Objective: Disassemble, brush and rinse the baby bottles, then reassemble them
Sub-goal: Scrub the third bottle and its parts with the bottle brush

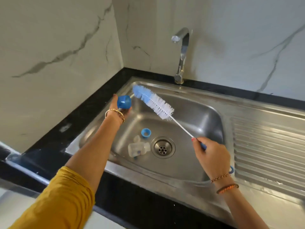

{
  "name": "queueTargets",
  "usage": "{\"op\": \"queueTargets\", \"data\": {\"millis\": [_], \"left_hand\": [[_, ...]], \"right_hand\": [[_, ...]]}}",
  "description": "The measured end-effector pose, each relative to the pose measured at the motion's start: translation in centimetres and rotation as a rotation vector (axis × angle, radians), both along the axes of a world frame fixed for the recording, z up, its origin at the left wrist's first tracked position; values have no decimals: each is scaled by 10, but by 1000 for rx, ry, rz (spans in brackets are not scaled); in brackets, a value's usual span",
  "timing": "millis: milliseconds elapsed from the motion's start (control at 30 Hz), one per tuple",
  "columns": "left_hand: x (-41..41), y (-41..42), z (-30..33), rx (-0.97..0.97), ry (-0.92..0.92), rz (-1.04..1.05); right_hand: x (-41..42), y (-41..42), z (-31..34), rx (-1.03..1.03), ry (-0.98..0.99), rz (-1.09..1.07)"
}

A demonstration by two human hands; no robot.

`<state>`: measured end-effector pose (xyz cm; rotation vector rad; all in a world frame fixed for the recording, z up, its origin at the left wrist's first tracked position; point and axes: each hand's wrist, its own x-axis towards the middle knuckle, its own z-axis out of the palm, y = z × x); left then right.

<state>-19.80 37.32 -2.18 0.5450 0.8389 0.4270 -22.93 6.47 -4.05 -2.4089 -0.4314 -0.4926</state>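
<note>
Left hand (119, 107) holds the blue cap (124, 101) up over the sink's (206, 103) left edge, fingers curled round it, open side seemingly turned toward the brush (153, 101), likely so the bristles can go straight in. Right hand (212, 154) grips the brush handle low, fingers closed, bristle head just beside the cap, not inside yet. Bottle (138, 148), clear teat (137, 138) and blue ring (146, 133) lie in the basin by the drain (162, 147), parked within reach for brushing. Tap (181, 52) shows no water. Judgement: disassembly done, brushing early.
</note>
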Motion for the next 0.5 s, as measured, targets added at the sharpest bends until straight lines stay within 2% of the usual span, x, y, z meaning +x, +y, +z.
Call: {"op": "queueTargets", "data": {"millis": [200, 367, 500], "left_hand": [[22, 22, 19, 32, -93, -25], [39, 12, 28, 199, 54, -173], [50, 2, 29, 229, 86, -222]], "right_hand": [[2, 8, 0, -135, -266, 17], [14, 4, -2, -179, -293, 60], [20, 0, -1, -168, -334, 60]]}}
